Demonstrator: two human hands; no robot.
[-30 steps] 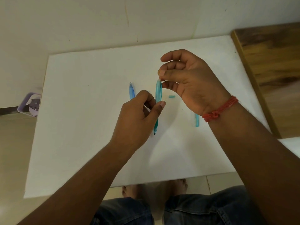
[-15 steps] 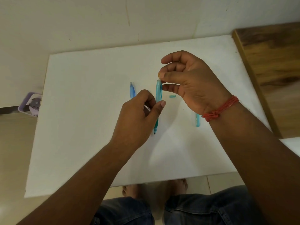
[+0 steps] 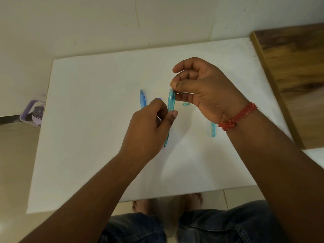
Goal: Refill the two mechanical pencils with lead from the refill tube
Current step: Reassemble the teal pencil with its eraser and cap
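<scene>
Held off the white tabletop (image 3: 87, 137), in front of the chest: translucent teal plastic mechanical pencil (image 3: 171, 109), long axis near upright in the view, dark tip down and toward the body, back end up and away. Gripped around mid-barrel by the left hand (image 3: 150, 127), thumb pressed on the right side and fingers curled behind. Met at the top end by the right hand (image 3: 206, 92), forefinger and thumb pinched closed on that end, other fingers loosely curled above. Could not be told whether a lead lay in that pinch; too fine to see.

Judged the deciding relation: pinch directly over the open back end and in line with the barrel, so any lead would have to drop straight down the axis. Right hand plainly the nearer to that opening.

Left lying flat: translucent blue plastic mechanical pencil (image 3: 142, 100) just left of the hands, small teal cap (image 3: 185, 103) under the right palm, clear teal refill tube (image 3: 213, 128) beside the right wrist.

Against half a second earlier, almost nothing shifted: same grips, the right-hand pinch perhaps a touch lower on the end.
</scene>
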